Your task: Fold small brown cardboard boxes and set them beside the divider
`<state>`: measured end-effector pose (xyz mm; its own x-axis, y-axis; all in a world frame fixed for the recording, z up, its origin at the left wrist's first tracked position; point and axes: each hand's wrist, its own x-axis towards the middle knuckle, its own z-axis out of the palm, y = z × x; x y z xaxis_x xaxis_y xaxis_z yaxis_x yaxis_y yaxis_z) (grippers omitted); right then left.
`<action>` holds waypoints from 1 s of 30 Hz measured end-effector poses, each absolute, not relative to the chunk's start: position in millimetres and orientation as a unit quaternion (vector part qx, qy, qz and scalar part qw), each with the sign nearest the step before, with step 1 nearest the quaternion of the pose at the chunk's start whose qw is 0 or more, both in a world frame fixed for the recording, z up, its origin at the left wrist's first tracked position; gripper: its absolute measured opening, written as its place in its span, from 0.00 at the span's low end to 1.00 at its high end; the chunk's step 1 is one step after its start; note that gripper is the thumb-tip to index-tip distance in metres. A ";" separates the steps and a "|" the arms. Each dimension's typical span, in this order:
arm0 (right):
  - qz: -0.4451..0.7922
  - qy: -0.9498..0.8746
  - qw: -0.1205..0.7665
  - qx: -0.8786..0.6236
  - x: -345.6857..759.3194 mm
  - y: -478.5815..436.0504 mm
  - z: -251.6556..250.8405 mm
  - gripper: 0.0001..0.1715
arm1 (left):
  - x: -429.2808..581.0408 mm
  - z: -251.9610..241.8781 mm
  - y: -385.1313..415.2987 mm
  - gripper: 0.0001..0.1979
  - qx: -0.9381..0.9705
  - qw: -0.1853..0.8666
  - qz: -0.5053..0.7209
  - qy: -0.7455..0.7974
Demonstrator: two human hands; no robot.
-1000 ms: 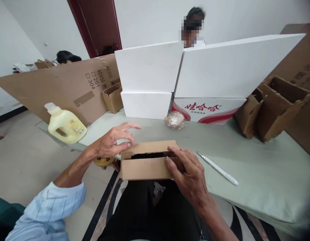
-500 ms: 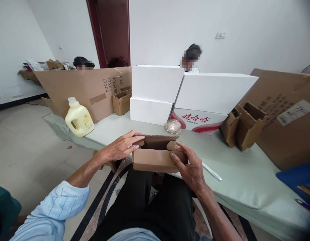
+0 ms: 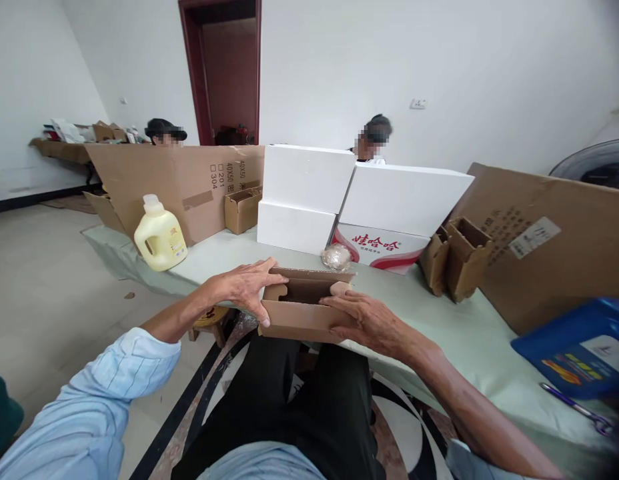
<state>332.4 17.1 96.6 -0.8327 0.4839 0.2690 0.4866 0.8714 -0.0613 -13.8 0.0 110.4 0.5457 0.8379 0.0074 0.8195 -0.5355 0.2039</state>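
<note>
A small brown cardboard box [image 3: 294,323] with its top open sits at the near edge of the table, above my lap. My left hand [image 3: 247,290] grips its left end, thumb on the near wall and fingers over the far side. Across the right end lies my right hand [image 3: 367,320], fingers over the near rim and thumb lower on the front wall. Small end flaps show inside the opening, and the bottom is out of sight. Just beyond the box rests a clear, crumpled roll of tape or plastic [image 3: 336,257], too unclear to name.
A yellow detergent jug [image 3: 160,235] stands left. White boxes [image 3: 309,175] are stacked mid-table above a red-and-white carton [image 3: 379,248]. Brown boxes [image 3: 468,260], a blue jug [image 3: 572,350] and a purple-handled tool [image 3: 572,403] lie right. Two people sit behind the cardboard and boxes.
My left thumb has moved down onto the near wall. My right hand has shifted from the right end onto the near rim. The view has turned right, showing more of the blue jug.
</note>
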 end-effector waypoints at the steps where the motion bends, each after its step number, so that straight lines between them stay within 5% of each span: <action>1: -0.020 -0.958 0.121 -0.258 331.4 19.2 99.3 0.30 | -12.0 112.2 0.8 0.55 0.872 0.082 0.039 0.482; 7: -0.069 -0.956 0.137 -0.251 334.6 23.6 93.9 0.31 | -4.5 116.2 2.9 0.53 0.864 0.060 0.022 0.499; 13: -0.018 -0.918 0.285 -0.275 354.8 17.4 75.2 0.33 | -16.8 114.5 6.3 0.49 0.892 0.087 0.059 0.440; 20: 0.077 -0.845 0.446 -0.285 359.2 18.2 54.7 0.36 | -28.4 96.4 7.4 0.44 0.886 0.145 0.163 0.410; 30: 0.109 -0.755 0.557 -0.329 349.2 24.4 22.3 0.31 | -38.4 43.2 -2.3 0.44 0.750 0.278 0.431 0.417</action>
<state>349.2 24.4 22.3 -0.1630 0.6190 0.7683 0.3756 0.7590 -0.5319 -38.4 -2.3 43.2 0.2808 0.8653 0.4152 0.3864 -0.4979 0.7764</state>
